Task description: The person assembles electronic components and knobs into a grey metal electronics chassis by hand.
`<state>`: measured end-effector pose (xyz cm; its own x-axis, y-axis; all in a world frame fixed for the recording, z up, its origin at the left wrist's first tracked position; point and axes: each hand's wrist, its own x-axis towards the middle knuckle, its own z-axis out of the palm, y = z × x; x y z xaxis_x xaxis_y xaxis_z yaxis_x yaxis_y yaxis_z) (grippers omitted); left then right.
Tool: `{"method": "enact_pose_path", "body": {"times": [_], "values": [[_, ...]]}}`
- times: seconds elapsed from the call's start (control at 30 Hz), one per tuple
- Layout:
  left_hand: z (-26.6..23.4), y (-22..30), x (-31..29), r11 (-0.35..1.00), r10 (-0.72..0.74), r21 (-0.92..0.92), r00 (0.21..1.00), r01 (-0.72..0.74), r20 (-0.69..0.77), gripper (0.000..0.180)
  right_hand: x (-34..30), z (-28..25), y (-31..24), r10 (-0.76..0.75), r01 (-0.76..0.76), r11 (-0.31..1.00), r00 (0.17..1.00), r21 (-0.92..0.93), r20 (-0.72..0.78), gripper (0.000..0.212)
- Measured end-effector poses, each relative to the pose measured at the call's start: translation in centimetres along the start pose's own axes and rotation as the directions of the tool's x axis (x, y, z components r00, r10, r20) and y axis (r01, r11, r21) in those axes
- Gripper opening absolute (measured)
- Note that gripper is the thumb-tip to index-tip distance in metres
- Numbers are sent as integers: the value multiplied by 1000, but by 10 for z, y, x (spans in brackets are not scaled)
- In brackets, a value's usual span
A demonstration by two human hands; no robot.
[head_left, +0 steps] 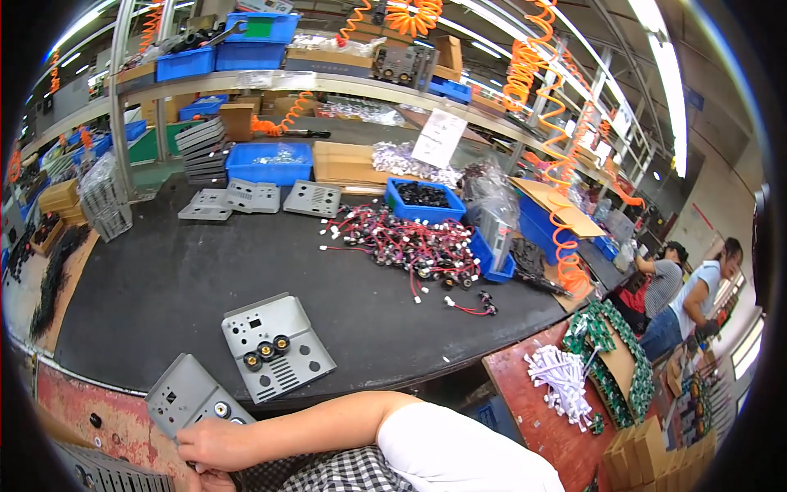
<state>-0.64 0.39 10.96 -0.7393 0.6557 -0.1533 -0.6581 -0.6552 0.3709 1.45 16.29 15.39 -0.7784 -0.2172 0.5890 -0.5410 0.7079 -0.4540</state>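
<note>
My right hand (215, 444) reaches across from the right, its fingers curled closed at the lower edge of a grey metal panel (184, 394). What those fingers hold is hidden. Just below is my left hand (215, 482), mostly cut off by the lower rim, its fingers largely covered. A small dark part shows between the two hands. The tilted panel has a silver ringed round fitting (221, 409) on it. Beyond it, a second grey panel (305, 361) lies on the black mat, with three black round parts with brass-coloured centres (266, 351) in a row.
A heap of red-and-black wired connectors (410, 242) covers the mat's far right, beside a blue bin (426, 215) of black parts. More grey panels (311, 198) lie at the back. White cable bundles (561, 381) and green circuit boards (631, 361) sit right. Two people work far right.
</note>
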Motion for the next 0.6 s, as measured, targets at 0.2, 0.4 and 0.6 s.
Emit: {"method": "enact_pose_path", "body": {"times": [0.2, 0.4, 0.6], "values": [[-41, 0, -4, 998, -56, -26, 998, 56, -10, 26, -3, 6, 2, -223, 223, 975, 975, 20, 18, 21], [-17, -3, -17, 991, -134, -18, 990, 135, 43, 26, -8, 8, -11, -40, 51, 998, 952, -28, 303, 32], [-30, -10, -22, 973, -219, 42, 968, 225, -124, 25, -18, 16, -22, -51, 51, 999, 981, 4, 185, 21]]}}
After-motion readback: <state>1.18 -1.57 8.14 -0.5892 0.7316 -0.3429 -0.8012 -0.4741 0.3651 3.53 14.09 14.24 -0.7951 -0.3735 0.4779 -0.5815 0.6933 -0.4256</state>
